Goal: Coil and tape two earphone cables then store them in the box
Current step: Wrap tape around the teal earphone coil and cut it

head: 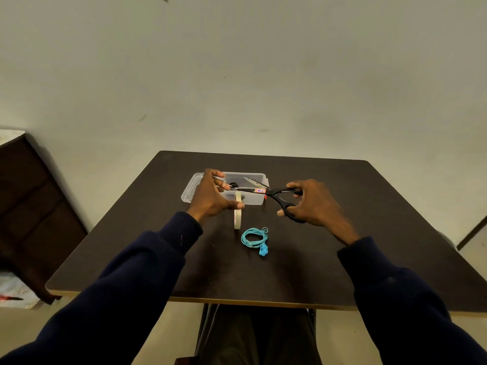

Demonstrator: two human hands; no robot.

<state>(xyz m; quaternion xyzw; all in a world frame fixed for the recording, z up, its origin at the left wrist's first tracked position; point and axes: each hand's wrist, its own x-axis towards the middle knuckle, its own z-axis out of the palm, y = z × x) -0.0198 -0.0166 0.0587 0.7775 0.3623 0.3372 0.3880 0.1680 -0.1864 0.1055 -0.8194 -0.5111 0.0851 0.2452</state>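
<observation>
A coiled blue earphone cable (254, 239) lies on the dark table (290, 272) in front of me. Above the table, my left hand (213, 197) holds a roll of pale tape (238, 212) on edge with the thumb, and its raised fingers pinch a pulled-out strip. My right hand (313, 204) grips black-handled scissors (279, 197), blades spread and pointing left across the strip. Behind them stands a clear plastic box (259, 177) with something dark inside, partly hidden by my left hand.
A dark wooden cabinet (31, 196) stands to the left of the table by the wall. White cloth or paper (13, 291) lies on the floor at lower left. The table's near edge runs across just above my lap.
</observation>
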